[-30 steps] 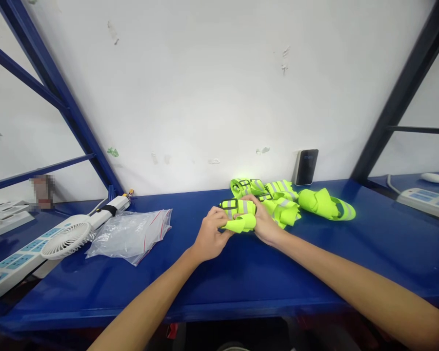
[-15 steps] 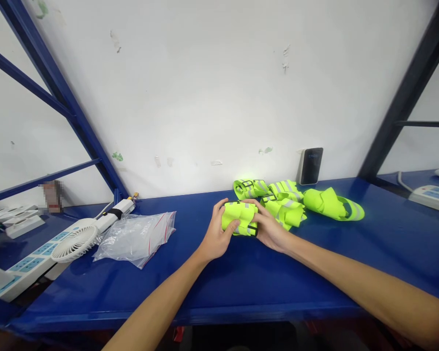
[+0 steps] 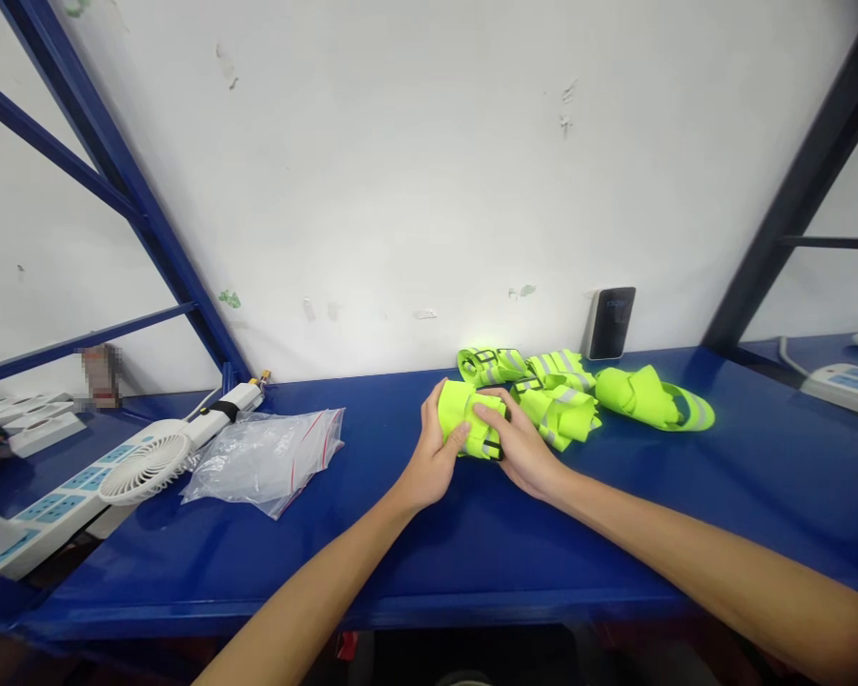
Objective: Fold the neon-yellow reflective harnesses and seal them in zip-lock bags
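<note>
The held roll (image 3: 456, 404) is bright yellow-green, with grey stripes and some black. The table (image 3: 486, 557) is of deep blue colour. The bags (image 3: 257, 467) are clear, with thin red lines. The fan (image 3: 147, 467) is white; the power strip (image 3: 61, 505) is white with light-blue panels.

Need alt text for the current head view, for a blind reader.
The left hand and right hand grip a lime, grey-striped bundle at a blue table. More lime bundles lie beyond and to the right; clear plastic bags and a white fan lie left.
</note>
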Motion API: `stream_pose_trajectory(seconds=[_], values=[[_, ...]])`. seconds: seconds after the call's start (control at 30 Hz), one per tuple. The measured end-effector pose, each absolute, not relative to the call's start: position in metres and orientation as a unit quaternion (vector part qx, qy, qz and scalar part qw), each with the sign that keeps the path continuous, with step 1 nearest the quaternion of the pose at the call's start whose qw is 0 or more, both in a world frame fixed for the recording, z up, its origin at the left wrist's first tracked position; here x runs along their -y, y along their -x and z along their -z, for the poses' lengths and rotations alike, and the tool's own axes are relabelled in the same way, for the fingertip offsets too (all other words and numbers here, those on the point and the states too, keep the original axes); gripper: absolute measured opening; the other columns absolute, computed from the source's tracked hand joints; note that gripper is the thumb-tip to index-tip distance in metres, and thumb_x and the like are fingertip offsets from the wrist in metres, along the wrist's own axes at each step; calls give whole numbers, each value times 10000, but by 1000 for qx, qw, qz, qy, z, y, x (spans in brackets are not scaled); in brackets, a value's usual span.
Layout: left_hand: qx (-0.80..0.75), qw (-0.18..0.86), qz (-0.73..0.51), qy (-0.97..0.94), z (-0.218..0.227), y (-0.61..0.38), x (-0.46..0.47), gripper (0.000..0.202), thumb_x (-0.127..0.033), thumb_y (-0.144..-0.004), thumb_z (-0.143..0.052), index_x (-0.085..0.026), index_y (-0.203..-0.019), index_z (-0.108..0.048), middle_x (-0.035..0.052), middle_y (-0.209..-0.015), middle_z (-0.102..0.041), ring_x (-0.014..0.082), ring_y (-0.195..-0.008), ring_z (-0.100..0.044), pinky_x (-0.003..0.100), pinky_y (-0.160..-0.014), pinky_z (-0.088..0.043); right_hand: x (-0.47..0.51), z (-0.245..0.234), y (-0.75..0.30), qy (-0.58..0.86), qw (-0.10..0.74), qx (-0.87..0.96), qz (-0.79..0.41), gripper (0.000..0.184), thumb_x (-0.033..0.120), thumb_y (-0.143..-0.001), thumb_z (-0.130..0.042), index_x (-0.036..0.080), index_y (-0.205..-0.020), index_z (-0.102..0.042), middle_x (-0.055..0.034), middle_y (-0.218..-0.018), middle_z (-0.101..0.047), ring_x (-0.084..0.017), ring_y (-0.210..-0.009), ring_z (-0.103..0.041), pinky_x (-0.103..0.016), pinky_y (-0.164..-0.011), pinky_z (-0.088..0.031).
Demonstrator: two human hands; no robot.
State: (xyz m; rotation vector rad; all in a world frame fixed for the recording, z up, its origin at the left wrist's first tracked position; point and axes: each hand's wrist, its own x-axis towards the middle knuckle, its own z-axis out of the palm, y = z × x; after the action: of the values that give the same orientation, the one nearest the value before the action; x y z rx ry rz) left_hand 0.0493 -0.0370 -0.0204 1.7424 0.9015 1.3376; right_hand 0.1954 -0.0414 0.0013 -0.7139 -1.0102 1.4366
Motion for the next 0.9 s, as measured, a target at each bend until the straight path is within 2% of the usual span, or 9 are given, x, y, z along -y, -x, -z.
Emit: stream_pose_trajectory(seconds=[0.1,0.17,0.3,0.43,0.57,0.7,0.9], values=[[-389,367,-494,-685,22,-52,36,634,-454,-963,-455,-286,-1519,-202,93,-1567,-197,263,-1481,-176,446,-1225,-137,38,5,-194,323,597,439,-589,286,442,-775,-723,258,-929,-568,45,-736,-595,-146,-688,-579,-253,-619,-442],[-405,382,-490,-671,23,-54,34,603,-454,-982,-391,-290,-1525,-186,88,-1579,-179,252,-1493,-153,437,-1225,-136,35,9,-192,335,607,433,-575,265,438,-783,-703,253,-911,-562,43,-726,-594,-152,-678,-580,-257,-611,-443],[-424,394,-518,-630,27,-63,30,639,-451,-970,-416,-284,-1529,-156,110,-1573,-232,263,-1469,-243,449,-1192,-244,30,11,-192,339,624,407,-574,268,446,-768,-687,249,-883,-547,15,-787,-631,-197,-747,-616,-287,-630,-469],[-415,411,-571,-577,32,-77,29,649,-485,-964,-436,-284,-1518,-165,117,-1494,-394,251,-1390,-398,426,-1116,-386,29,8,-193,346,641,409,-550,272,478,-781,-673,259,-851,-529,5,-827,-649,-217,-798,-619,-300,-642,-471],[-393,440,-582,-560,37,-84,28,626,-508,-963,-434,-286,-1504,-212,104,-1401,-513,233,-1324,-485,391,-1061,-450,27,9,-195,356,647,442,-509,307,556,-819,-631,267,-856,-534,5,-814,-637,-211,-779,-593,-299,-639,-451],[-396,434,-593,-550,38,-83,28,676,-545,-932,-485,-280,-1499,-229,119,-1385,-535,239,-1273,-531,398,-1022,-485,26,9,-197,355,635,492,-479,317,577,-855,-587,263,-851,-541,21,-744,-581,-170,-688,-540,-282,-620,-430],[-416,436,-592,-536,41,-81,28,765,-571,-906,-519,-301,-1527,-162,112,-1435,-502,262,-1286,-529,404,-1018,-491,32,0,-198,350,616,494,-503,388,455,-699,-785,253,-886,-511,59,-705,-587,-137,-616,-538,-257,-575,-428]])
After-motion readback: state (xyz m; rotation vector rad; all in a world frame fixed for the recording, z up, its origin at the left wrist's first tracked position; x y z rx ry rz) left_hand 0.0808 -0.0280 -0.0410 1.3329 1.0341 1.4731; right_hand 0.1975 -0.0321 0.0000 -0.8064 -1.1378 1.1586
